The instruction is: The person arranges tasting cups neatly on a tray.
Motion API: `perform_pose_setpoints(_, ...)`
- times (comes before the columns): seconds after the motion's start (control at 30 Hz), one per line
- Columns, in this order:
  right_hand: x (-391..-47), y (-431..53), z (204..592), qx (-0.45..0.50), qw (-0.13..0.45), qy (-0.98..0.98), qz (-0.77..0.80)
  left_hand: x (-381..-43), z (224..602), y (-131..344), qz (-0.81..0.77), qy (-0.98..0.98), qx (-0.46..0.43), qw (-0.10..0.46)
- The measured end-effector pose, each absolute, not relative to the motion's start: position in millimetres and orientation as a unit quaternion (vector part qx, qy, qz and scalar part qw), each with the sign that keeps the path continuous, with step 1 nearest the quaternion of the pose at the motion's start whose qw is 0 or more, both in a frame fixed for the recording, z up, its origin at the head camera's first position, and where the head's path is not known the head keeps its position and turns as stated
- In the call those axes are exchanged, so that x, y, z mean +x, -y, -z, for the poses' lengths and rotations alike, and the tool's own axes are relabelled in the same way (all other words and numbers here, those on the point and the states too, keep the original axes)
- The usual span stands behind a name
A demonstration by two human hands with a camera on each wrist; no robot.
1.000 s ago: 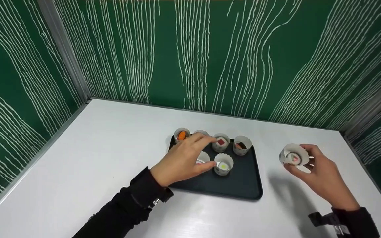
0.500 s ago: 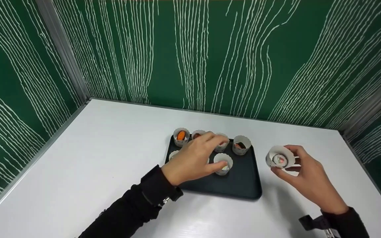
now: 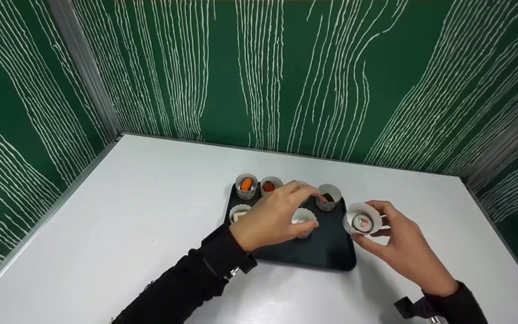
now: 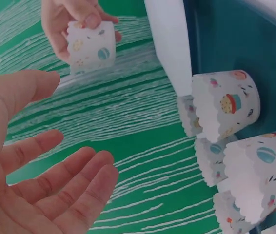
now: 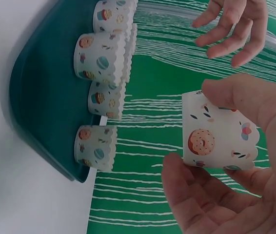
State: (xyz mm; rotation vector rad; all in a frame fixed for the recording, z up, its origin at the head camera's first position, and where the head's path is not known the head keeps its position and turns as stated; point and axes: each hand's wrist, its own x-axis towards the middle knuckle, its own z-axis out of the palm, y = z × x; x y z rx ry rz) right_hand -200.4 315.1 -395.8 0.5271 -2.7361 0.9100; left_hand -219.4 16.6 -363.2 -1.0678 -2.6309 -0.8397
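My right hand [image 3: 405, 245] holds a paper baking cup [image 5: 218, 134] between thumb and fingers, raised at the right edge of the dark tray [image 3: 326, 254]. A sushi roll piece [image 3: 362, 222] with a pink centre sits inside that cup. Over the tray hovers my left hand [image 3: 272, 220], its thumb and fingers spread apart and holding nothing. Its fingertips overlap a front-row cup [image 3: 303, 216] in the head view, but the left wrist view shows them well apart from the cups. Part of the tray's middle is hidden behind this hand.
Several printed paper cups stand on the tray. At the back are one with an orange-topped piece [image 3: 246, 184], one with a red-topped piece [image 3: 269, 186] and a right corner cup [image 3: 328, 198]. Another cup [image 3: 239, 213] stands front left. Green, white-lined panels [image 3: 223, 90] border the white table [image 3: 160, 202].
My right hand has carried its cup leftward from the open table to the tray's right edge. My left hand has shifted rightward over the tray, uncovering the cups at left.
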Motion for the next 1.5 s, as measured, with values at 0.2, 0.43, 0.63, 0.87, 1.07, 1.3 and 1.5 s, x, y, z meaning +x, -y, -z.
perform_pose_setpoints(0.2,-196,-303,400,0.195,0.098,0.919,-0.329,-219,367,-24,0.265,0.889,-0.365,0.080)
perform_pose_setpoints(0.43,-195,-286,406,0.233,0.099,0.903,-0.348,-220,372,-29,0.261,0.888,-0.373,0.071)
perform_pose_setpoints(0.63,-193,-283,406,0.237,0.107,0.902,-0.345,-223,375,-36,0.283,0.870,-0.398,0.058)
perform_pose_setpoints(0.87,-191,-277,410,0.250,0.116,0.894,-0.353,-220,377,-39,0.286,0.866,-0.409,0.043)
perform_pose_setpoints(1.07,-189,-273,414,0.268,0.099,0.881,-0.377,-219,380,-36,0.276,0.866,-0.412,0.059)
perform_pose_setpoints(1.3,-186,-275,416,0.272,0.104,0.876,-0.385,-221,380,-35,0.285,0.864,-0.412,0.056)
perform_pose_setpoints(1.5,-183,-273,417,0.242,0.086,0.879,-0.401,-220,380,-36,0.283,0.874,-0.393,0.044)
